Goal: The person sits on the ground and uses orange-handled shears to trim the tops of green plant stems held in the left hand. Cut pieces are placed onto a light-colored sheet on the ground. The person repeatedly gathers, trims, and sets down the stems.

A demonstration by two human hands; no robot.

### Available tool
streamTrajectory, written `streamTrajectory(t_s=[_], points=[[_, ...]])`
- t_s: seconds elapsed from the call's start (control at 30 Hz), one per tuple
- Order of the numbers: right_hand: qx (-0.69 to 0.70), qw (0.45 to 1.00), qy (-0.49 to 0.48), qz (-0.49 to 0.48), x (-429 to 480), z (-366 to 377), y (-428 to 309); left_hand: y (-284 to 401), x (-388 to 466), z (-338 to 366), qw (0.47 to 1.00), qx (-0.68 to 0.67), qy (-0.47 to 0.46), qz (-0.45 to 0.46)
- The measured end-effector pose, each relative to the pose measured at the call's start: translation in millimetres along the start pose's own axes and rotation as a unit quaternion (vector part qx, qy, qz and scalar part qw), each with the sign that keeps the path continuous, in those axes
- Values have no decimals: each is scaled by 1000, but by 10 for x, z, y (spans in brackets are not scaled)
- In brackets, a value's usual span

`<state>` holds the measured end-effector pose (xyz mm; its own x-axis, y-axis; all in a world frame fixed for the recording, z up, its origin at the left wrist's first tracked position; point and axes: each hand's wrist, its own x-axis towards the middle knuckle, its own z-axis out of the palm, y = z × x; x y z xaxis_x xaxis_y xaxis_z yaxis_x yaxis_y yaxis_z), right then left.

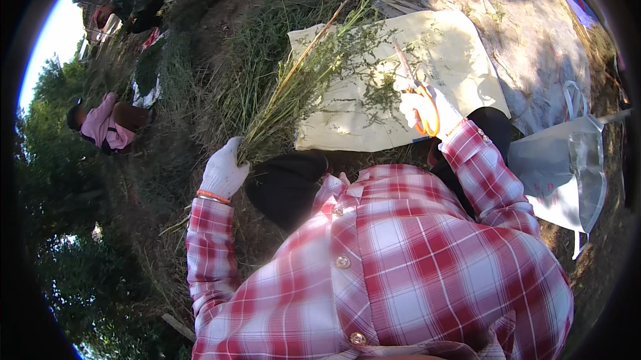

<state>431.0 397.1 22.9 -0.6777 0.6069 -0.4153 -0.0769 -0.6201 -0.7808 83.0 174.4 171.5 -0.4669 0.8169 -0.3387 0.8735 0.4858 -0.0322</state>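
My left hand (226, 167), in a white knitted glove, grips the stem ends of a bundle of long green and straw-coloured plant stalks (295, 77). The stalks slant up and to the right, their leafy tops over a cream cloth sheet (450, 54) on the ground. In my right hand (430, 110), also gloved in white, is a pair of scissors with orange handles (426, 112), blades pointing up and away from me. Leafy sprigs (383, 90) are just left of the scissors. Whether the blades are parted cannot be told.
Cut plants (265, 34) are heaped beyond and left of the cloth. A white bag with handles (561, 175) stands at the right. Pale sheeting (531, 49) covers ground behind the cloth. Two people (110, 122), (132, 9) are at the far left.
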Motion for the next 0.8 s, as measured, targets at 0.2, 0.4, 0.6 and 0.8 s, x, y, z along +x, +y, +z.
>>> streamTrajectory(t_s=[0.2,0.4,0.6,0.8], points=[[30,999,-14,-5,86,-33,39,-56,76,18,999,-14,4,30],[-50,996,-74,-5,-48,71,-133,-144,243,83,991,-127,-19,47],[14,998,-53,-27,143,-351,139,-29,446,10,996,-48,-70,27],[135,990,-45,5,188,-681,194,-47,452,121,985,-153,-52,54]])
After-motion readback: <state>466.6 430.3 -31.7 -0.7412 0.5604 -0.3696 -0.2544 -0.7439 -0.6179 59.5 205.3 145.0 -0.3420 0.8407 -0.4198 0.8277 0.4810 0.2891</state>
